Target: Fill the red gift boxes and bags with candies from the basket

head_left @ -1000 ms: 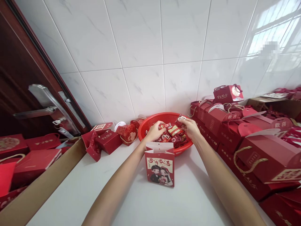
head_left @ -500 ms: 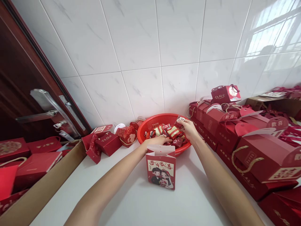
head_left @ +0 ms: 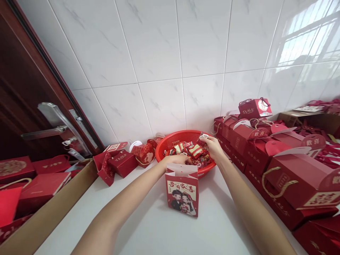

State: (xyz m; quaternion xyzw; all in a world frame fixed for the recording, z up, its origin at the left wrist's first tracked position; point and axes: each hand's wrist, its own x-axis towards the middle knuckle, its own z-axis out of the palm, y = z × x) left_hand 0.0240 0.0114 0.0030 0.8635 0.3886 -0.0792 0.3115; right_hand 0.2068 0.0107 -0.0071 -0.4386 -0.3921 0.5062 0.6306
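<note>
- The right hand (head_left: 213, 147) is at the right side of the red perforated plastic basket (head_left: 162, 145); thumb and fingers are pinched narrowly on a wrapped sweet with a white label (head_left: 204, 136), held above the rim.
- The left hand (head_left: 181, 159) reaches into the basket, its fingers down among the other wrapped sweets (head_left: 197, 150); the fingertips are partly hidden, so I cannot tell whether they grip one.
- The bride-and-groom gift box (head_left: 182, 195) stands upright on the white tabletop (head_left: 159, 230), just in front of the basket, between the forearms; its top is open, and neither hand holds it.
- To the right, red handled gift boxes (head_left: 297, 177) are stacked in rows, some with rope handles; a smaller red box (head_left: 254, 108) sits on top.
- To the left, a dark red box (head_left: 123, 163) lies beside a round red box (head_left: 145, 154); nearer, a cardboard carton (head_left: 63, 203) holds more red packaging.
- Behind stands a white tiled wall (head_left: 159, 46); at left, a brown door (head_left: 21, 78) with a metal lever handle (head_left: 44, 132).
</note>
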